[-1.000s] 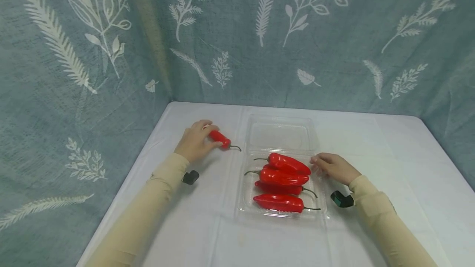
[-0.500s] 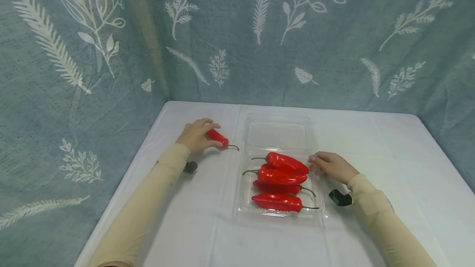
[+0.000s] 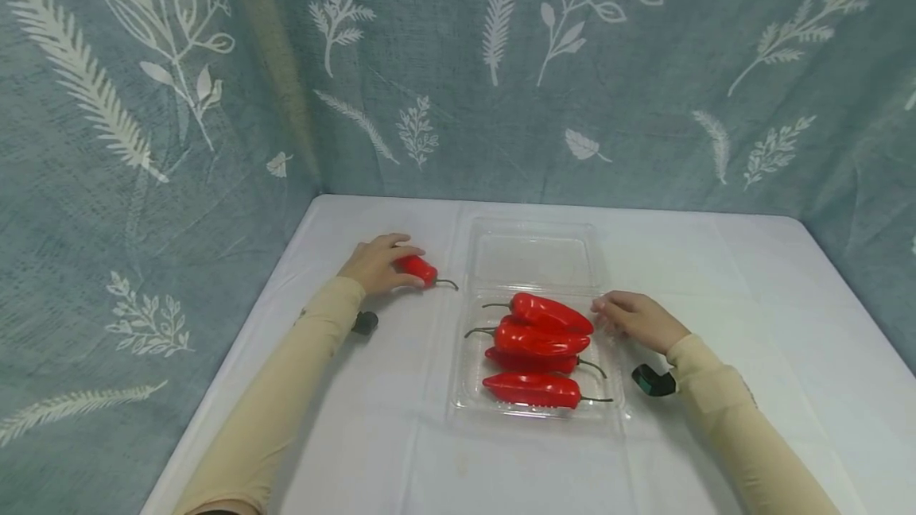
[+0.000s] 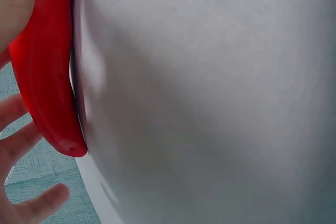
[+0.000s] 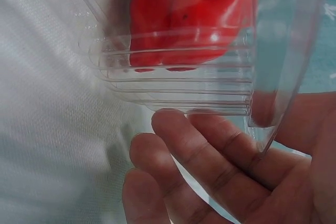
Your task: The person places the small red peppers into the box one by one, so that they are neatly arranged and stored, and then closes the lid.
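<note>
At the left of the table, my left hand (image 3: 375,265) grips a red pepper (image 3: 417,269) between thumb and fingers, its thin stem pointing right. The left wrist view shows this pepper (image 4: 47,72) large and glossy, the thumb over one side and fingertips behind it. My right hand (image 3: 640,318) pinches the right edge of a clear plastic clamshell container (image 3: 468,392). Up close in the right wrist view, the thumb lies against the rim and the fingers sit under the ribbed container wall (image 5: 194,92). Several red peppers (image 3: 542,340) lie side by side in the container's near half.
The container's lid (image 3: 533,259) lies folded back flat behind the filled half. A white cloth (image 3: 358,435) covers the table. Blue-green curtains (image 3: 458,133) with white leaf prints stand behind and at the sides. A dark wrist camera (image 3: 653,380) hangs below the right wrist.
The head view has shifted slightly, so everything sits a little further left in it. Both hands keep their holds; the pepper and container stay nearly in place.
</note>
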`<state>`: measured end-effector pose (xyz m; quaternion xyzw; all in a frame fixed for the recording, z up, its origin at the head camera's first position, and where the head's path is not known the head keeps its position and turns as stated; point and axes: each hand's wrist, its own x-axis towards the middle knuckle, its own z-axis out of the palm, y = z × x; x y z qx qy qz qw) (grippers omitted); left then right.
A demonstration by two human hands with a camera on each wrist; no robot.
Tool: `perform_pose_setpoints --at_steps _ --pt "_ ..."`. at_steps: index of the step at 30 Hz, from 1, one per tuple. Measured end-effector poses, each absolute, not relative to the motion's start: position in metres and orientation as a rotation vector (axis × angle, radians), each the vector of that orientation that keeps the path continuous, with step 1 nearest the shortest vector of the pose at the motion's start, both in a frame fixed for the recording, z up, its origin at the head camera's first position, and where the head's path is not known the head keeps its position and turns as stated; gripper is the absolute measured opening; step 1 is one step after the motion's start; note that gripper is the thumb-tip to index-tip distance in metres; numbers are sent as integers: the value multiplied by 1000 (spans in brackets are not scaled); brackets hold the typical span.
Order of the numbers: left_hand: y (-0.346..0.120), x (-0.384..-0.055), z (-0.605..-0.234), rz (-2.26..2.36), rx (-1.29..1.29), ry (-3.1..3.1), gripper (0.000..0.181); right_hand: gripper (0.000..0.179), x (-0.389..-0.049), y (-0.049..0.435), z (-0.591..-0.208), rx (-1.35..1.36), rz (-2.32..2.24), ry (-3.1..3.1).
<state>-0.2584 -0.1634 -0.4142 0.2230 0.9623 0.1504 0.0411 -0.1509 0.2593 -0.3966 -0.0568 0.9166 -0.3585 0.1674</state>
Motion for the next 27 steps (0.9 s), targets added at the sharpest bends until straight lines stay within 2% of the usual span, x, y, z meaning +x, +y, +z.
perform_pose_setpoints --at_steps 16,27 --pt "-165 -259 -420 593 597 2875 54 39 -151 257 -395 -161 -1021 2615" --pt "-162 -251 -421 569 542 2853 59 38 -150 257 -397 -160 -1023 2610"
